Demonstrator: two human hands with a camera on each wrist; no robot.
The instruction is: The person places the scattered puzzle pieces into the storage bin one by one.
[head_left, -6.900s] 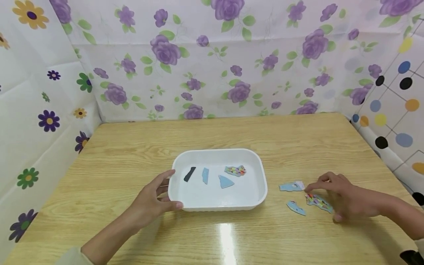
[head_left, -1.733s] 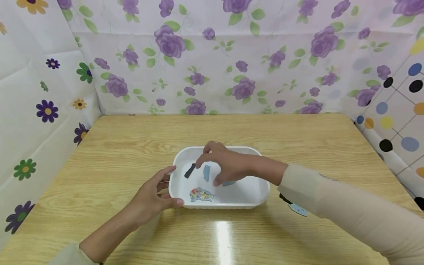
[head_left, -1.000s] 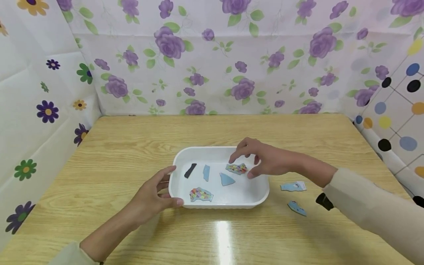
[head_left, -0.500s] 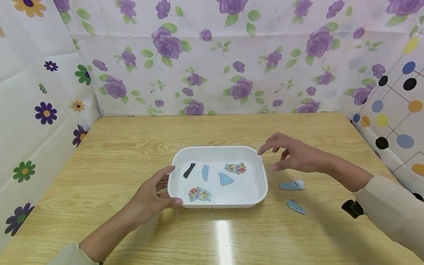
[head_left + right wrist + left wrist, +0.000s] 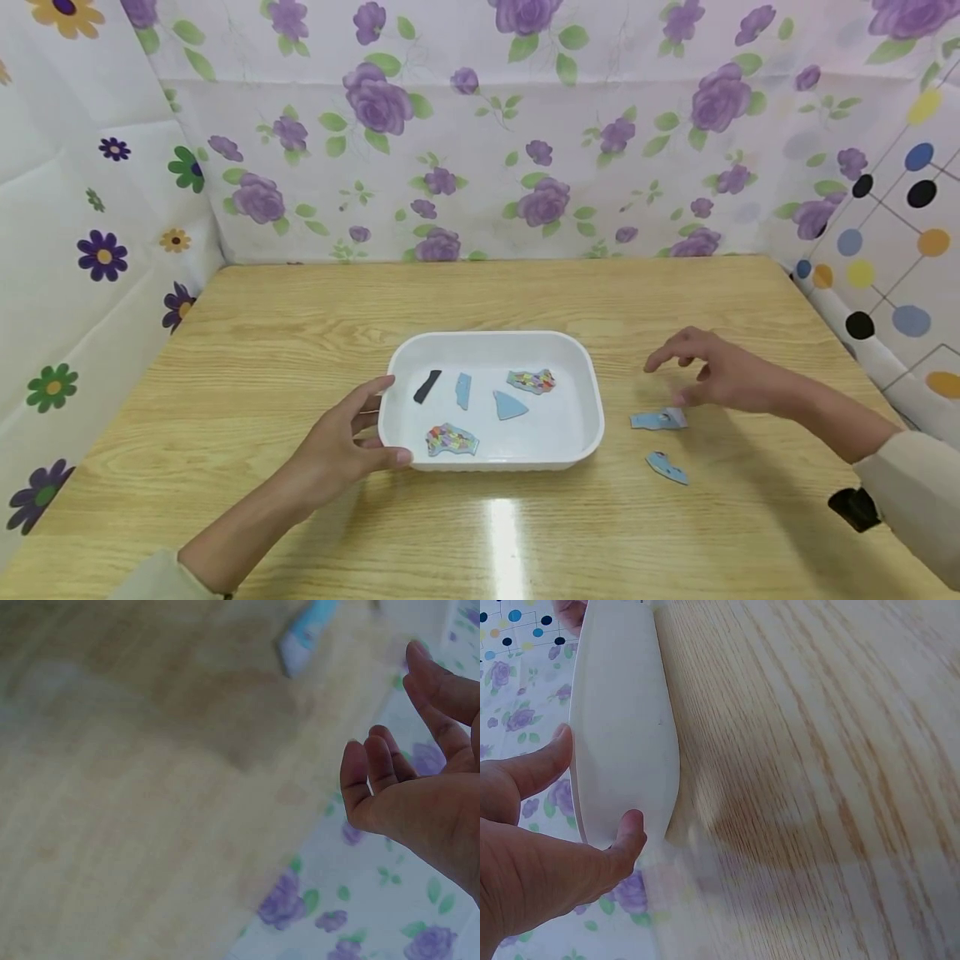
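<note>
My left hand grips the left end of a white plastic tray, thumb at the front corner and fingers around the side. In the left wrist view the thumb and a finger touch the tray's outer wall. Inside lie flat puzzle pieces: a multicoloured one at front left, another multicoloured one at back right, a dark one, a narrow blue one and a blue triangular one. Holding nothing, my right hand hovers with loosely bent fingers just above a blue-and-white piece.
A curved blue piece lies on the wooden table right of the tray. Flowered sheeting hangs along the back, with a dotted sheet at the right side.
One multicoloured piece, earlier on the table by my right hand, now lies at the tray's front left. My right hand has withdrawn from over the tray to the right. My left hand keeps its grip.
</note>
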